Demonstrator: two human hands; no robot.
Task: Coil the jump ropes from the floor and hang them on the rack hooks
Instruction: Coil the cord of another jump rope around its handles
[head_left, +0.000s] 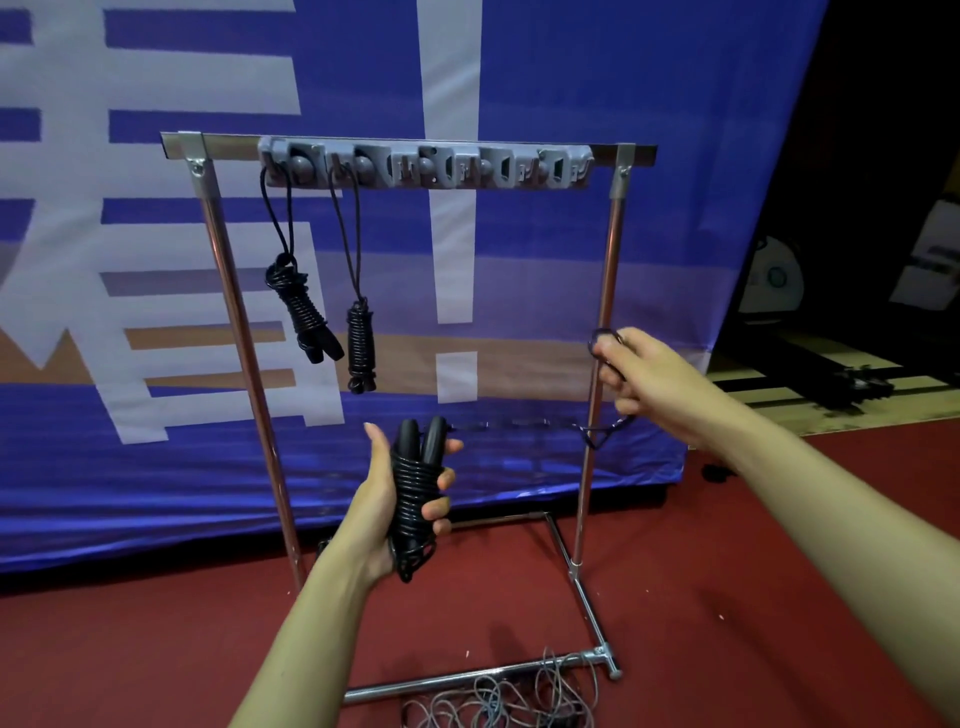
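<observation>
Red carpet floor (156, 649) and a blue banner (571, 260) behind the rack (602, 291). At centre, the left hand (384, 499) grips a coiled jump rope (413, 488); the right hand (641, 371) pinches its loop (602, 338). Loose rope (498, 701) lies at the bottom of the frame.

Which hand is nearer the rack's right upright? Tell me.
Right. The right hand overlaps the right upright in view, gripping the rope end; the left hand holds the coiled rope mid-rack.

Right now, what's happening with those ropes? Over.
Left hand grips coiled rope; right hand pulls its tail loop. Two ropes hung on rack hooks. One tangled rope on floor.
</observation>
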